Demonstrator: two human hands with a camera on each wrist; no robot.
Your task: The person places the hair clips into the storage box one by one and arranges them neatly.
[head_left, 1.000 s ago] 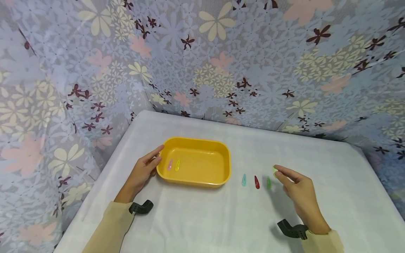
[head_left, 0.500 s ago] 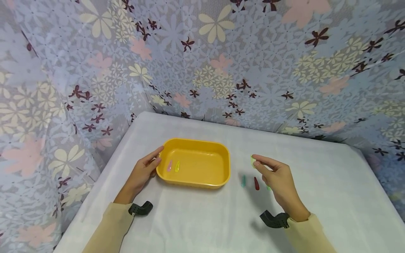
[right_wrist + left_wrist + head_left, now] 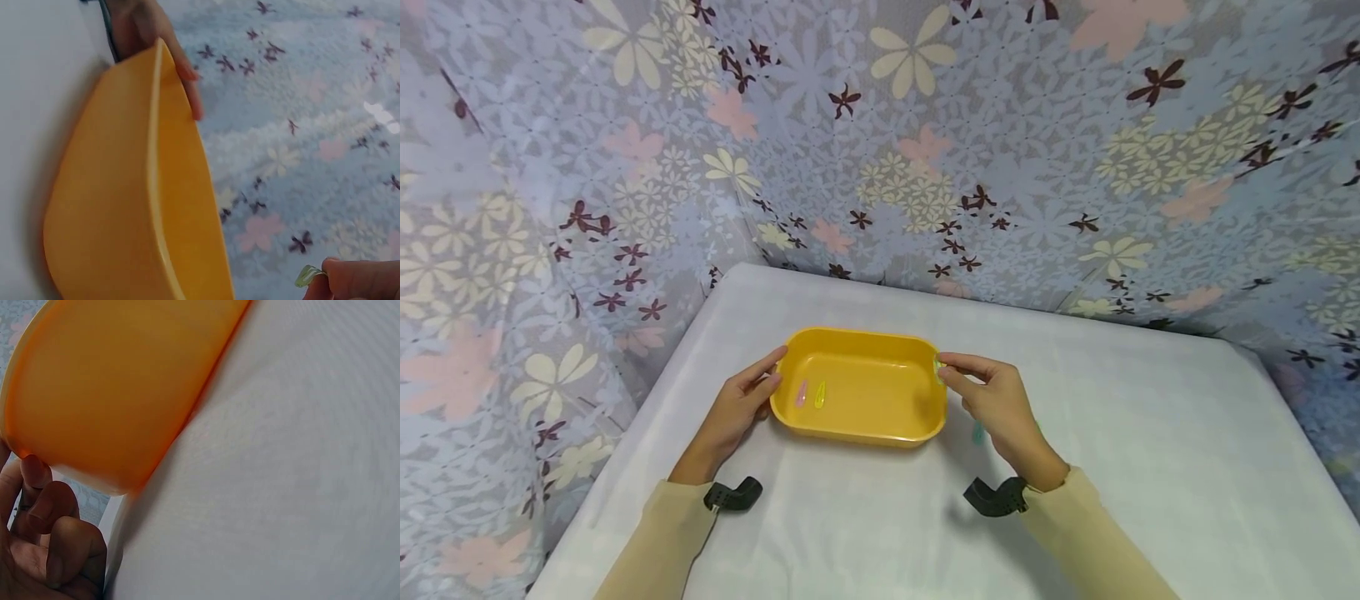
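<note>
Pale green hair clip (image 3: 307,275) sits pinched between the thumb and fingertips of the right hand (image 3: 988,402), whose grip is closed on one end of it. Taking the yellow tray (image 3: 872,396) as a clock face, with 12 o'clock on the side far from the person, this clip is at 3 o'clock, just by the rim in the head view; the right wrist view shows it apart from the tray. At 9 o'clock the left hand (image 3: 737,406) has its grip on the tray's end, thumb and index finger at the rim. Inside the tray, toward 9 o'clock, a pink clip (image 3: 802,392) and a yellow clip (image 3: 820,394) lie side by side, slightly apart. Out on the white worktop (image 3: 850,517), at about 4 o'clock, a turquoise clip (image 3: 977,432) shows just beside the right hand. Between 3 and 4 o'clock a green sliver (image 3: 1038,426) peeks past that hand, too small to make out. Beige sleeves (image 3: 651,542) come in from about 8 and 4 o'clock. Floral cloth (image 3: 910,167) hangs at 12 o'clock.
</note>
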